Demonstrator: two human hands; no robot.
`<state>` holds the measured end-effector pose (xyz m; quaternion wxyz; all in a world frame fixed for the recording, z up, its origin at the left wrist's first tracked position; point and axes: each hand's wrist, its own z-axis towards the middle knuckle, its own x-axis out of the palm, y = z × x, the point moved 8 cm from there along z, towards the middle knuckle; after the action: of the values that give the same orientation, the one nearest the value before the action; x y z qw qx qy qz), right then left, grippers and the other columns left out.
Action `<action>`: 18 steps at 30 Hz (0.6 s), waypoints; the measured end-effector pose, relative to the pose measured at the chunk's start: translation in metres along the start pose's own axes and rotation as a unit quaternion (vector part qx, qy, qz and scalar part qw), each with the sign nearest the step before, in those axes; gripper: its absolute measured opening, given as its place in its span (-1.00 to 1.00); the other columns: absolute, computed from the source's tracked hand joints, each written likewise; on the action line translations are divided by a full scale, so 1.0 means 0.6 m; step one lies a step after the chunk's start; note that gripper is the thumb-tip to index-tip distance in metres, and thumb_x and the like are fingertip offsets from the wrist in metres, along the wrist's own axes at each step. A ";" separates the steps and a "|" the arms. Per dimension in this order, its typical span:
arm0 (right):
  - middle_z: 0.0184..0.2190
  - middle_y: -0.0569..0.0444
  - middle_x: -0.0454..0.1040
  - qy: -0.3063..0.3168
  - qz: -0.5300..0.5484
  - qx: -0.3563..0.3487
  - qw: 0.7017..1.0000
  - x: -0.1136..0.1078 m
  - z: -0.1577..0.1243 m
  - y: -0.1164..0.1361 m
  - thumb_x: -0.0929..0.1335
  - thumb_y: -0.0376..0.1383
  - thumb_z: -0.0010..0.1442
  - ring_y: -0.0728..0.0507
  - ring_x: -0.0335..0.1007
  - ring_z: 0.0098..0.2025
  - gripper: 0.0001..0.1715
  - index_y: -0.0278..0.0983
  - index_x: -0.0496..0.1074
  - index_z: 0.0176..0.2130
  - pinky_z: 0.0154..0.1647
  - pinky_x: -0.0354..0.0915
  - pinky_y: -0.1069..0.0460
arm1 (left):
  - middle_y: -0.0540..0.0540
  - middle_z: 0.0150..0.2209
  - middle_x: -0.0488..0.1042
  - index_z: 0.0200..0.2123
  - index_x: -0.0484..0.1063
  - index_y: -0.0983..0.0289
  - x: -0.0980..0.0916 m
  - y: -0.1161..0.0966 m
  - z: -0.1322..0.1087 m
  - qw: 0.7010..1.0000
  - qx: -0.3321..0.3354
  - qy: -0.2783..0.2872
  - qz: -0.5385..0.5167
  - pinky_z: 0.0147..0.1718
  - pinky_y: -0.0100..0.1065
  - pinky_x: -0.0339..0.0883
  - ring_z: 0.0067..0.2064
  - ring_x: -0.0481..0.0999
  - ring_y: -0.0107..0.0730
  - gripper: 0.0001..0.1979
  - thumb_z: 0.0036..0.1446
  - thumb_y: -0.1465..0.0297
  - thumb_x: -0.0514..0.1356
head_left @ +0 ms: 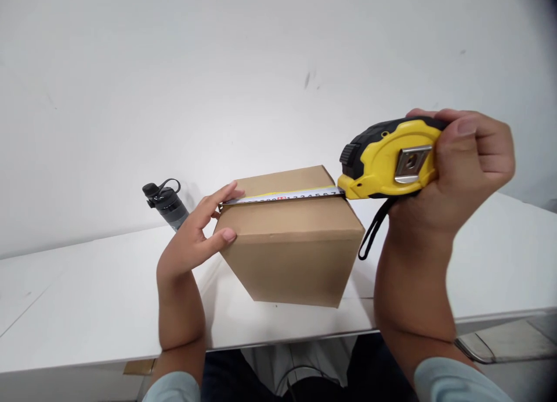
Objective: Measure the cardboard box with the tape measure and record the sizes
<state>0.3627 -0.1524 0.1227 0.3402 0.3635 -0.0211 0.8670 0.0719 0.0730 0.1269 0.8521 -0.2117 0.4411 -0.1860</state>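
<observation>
A closed brown cardboard box (292,251) stands on the white table (87,297), in front of me. My right hand (461,170) is closed round a yellow and black tape measure (387,158), held at the box's right top edge. Its blade (282,196) lies stretched across the top of the box. My left hand (202,228) pins the blade's end at the box's left top edge with the fingers, while the thumb presses on the box's front face. A black wrist strap (373,228) hangs from the tape measure.
A dark water bottle (167,203) with a loop cap stands at the back left of the table, near the white wall. The table's front edge runs just above my lap. A chair part (500,344) shows at the lower right.
</observation>
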 end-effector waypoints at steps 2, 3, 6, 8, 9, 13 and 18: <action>-0.20 0.15 0.62 -0.001 0.006 0.006 1.000 -0.003 0.001 -0.002 0.57 -0.09 0.31 -0.14 0.71 -0.06 -0.74 -0.24 0.66 -0.19 0.17 0.60 -0.23 | 0.08 0.48 0.43 0.60 0.11 -0.23 0.002 0.004 -0.002 1.000 -0.012 0.001 -0.011 0.21 -0.15 0.41 0.48 0.41 0.02 -0.25 0.46 0.03 0.28; -0.20 0.15 0.62 0.001 0.008 0.007 1.000 -0.003 0.001 -0.002 0.57 -0.09 0.31 -0.14 0.71 -0.06 -0.74 -0.23 0.66 -0.19 0.15 0.60 -0.22 | 0.09 0.49 0.42 0.60 0.08 -0.23 0.002 0.005 -0.002 1.000 -0.014 0.002 -0.012 0.21 -0.15 0.41 0.49 0.40 0.02 -0.23 0.46 0.03 0.28; -0.20 0.18 0.60 0.003 0.006 0.008 1.000 0.000 0.000 0.001 0.56 -0.10 0.32 -0.13 0.70 -0.06 -0.77 -0.21 0.66 -0.19 0.13 0.60 -0.20 | 0.12 0.50 0.41 0.62 0.03 -0.21 0.002 0.006 -0.003 1.000 -0.009 0.001 -0.014 0.20 -0.16 0.41 0.47 0.42 0.02 -0.19 0.44 0.01 0.29; -0.21 0.18 0.58 -0.005 0.005 0.004 1.000 0.003 -0.003 0.008 0.55 -0.12 0.33 -0.14 0.70 -0.06 -0.79 -0.22 0.66 -0.19 0.16 0.60 -0.23 | 0.15 0.49 0.41 0.62 0.03 -0.18 0.002 0.008 -0.001 1.000 -0.008 0.003 -0.013 0.20 -0.14 0.43 0.46 0.44 0.04 -0.18 0.44 -0.01 0.28; -0.21 0.17 0.58 -0.010 0.006 -0.001 1.000 0.005 -0.005 0.012 0.54 -0.14 0.35 -0.14 0.69 -0.06 -0.80 -0.22 0.66 -0.19 0.18 0.59 -0.25 | 0.16 0.49 0.41 0.62 0.03 -0.17 0.002 0.009 0.000 1.000 -0.010 0.002 -0.011 0.21 -0.13 0.44 0.46 0.43 0.05 -0.18 0.43 -0.02 0.28; -0.19 0.18 0.60 -0.017 0.016 -0.024 0.999 0.014 -0.010 0.034 0.46 -0.22 0.42 -0.11 0.66 -0.05 -0.84 -0.16 0.69 -0.20 0.27 0.56 -0.27 | 0.20 0.56 0.28 0.63 0.00 -0.12 -0.003 0.016 0.002 1.000 -0.018 -0.015 0.004 0.23 -0.07 0.47 0.46 0.40 0.11 -0.11 0.39 -0.07 0.28; -0.15 0.23 0.52 -0.117 0.014 0.062 0.991 -0.003 -0.005 0.035 0.12 -0.36 0.61 0.00 0.61 0.14 -0.40 -0.10 0.59 -0.28 0.51 0.39 -0.19 | 0.20 0.62 0.16 0.65 -0.11 -0.16 -0.026 0.026 -0.012 0.999 -0.042 -0.031 0.015 0.26 -0.04 0.48 0.45 0.42 0.11 -0.02 0.36 -0.09 0.30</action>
<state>0.3494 -0.1687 0.1237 0.3003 0.4825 -0.0122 0.8227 0.0593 0.0927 0.1257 0.8582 -0.2463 0.4255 -0.1477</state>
